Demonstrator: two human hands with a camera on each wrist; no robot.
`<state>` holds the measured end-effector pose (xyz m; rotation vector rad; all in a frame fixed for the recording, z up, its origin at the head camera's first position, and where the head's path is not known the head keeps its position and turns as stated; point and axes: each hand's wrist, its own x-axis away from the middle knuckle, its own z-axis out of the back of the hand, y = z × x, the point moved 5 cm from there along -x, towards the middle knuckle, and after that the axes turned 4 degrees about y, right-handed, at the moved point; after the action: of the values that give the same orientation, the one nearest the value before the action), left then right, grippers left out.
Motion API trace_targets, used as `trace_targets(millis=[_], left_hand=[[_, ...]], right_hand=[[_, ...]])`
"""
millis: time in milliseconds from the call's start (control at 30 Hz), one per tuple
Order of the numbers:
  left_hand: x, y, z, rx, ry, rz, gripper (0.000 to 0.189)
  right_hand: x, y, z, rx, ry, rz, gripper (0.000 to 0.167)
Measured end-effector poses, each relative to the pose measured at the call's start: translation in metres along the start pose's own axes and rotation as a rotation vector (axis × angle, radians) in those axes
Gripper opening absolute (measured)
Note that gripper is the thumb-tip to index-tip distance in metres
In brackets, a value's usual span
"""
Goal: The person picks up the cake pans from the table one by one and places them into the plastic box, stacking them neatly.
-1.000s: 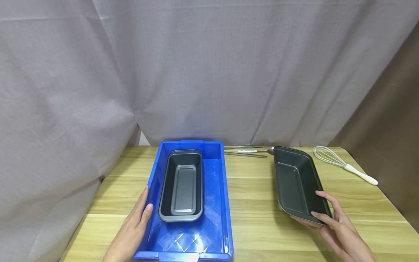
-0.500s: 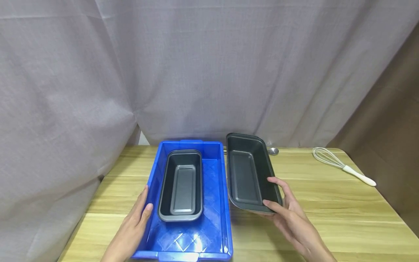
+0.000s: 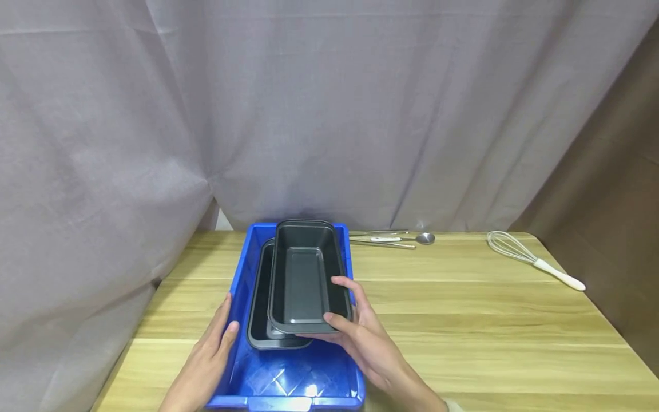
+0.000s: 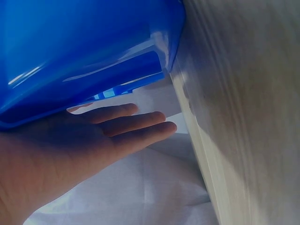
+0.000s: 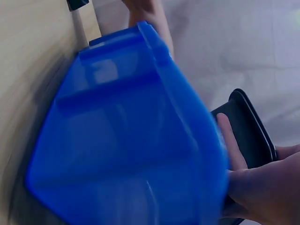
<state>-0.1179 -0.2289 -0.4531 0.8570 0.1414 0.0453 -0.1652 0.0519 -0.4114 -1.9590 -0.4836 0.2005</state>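
Note:
My right hand (image 3: pixel 368 343) grips a dark loaf pan (image 3: pixel 305 286) by its near right corner, thumb and a finger over the rim and other fingers underneath. This pan is over the blue plastic bin (image 3: pixel 280 403), overlapping a second dark loaf pan (image 3: pixel 257 312) that lies inside it. Much of the lower pan is hidden. Along the bin's left side rests my left hand (image 3: pixel 203 357), thumb at the rim. The left wrist view shows its fingers (image 4: pixel 140 136) straight beside the bin wall. In the right wrist view, the bin's outer wall (image 5: pixel 122 122) covers part of the held pan (image 5: pixel 253 136).
Behind the bin's right side lie a spoon (image 3: pixel 425 238) with a white handle and thin metal sticks (image 3: pixel 393 245). A white whisk (image 3: pixel 535 260) lies at the far right of the wooden table (image 3: pixel 489 337). A grey curtain (image 3: pixel 329 114) hangs behind.
My right hand has carried the loaf pan leftward from the table's right side to above the bin. The spoon and sticks show again behind it. My left hand stays at the bin's side.

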Motion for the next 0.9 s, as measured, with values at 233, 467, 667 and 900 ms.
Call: trace_targets(millis=[233,467,667,900], left_hand=[[0.0,-0.001,-0.002,0.031,0.003,-0.029,0.061],[-0.001,0.002,-0.005,0.032,-0.016,-0.031,0.06],[-0.002,0.004,-0.005,0.03,-0.022,-0.039,0.06],[-0.004,0.003,-0.005,0.034,-0.029,-0.039,0.061]], right_hand=[[-0.023,0.019,-0.016,-0.026,-0.021,0.001,0.069],[-0.03,0.03,-0.02,0.044,-0.022,-0.013,0.063],[-0.034,0.033,-0.025,0.091,-0.021,-0.035,0.063],[-0.038,0.034,-0.028,0.422,0.023,0.003,0.066]])
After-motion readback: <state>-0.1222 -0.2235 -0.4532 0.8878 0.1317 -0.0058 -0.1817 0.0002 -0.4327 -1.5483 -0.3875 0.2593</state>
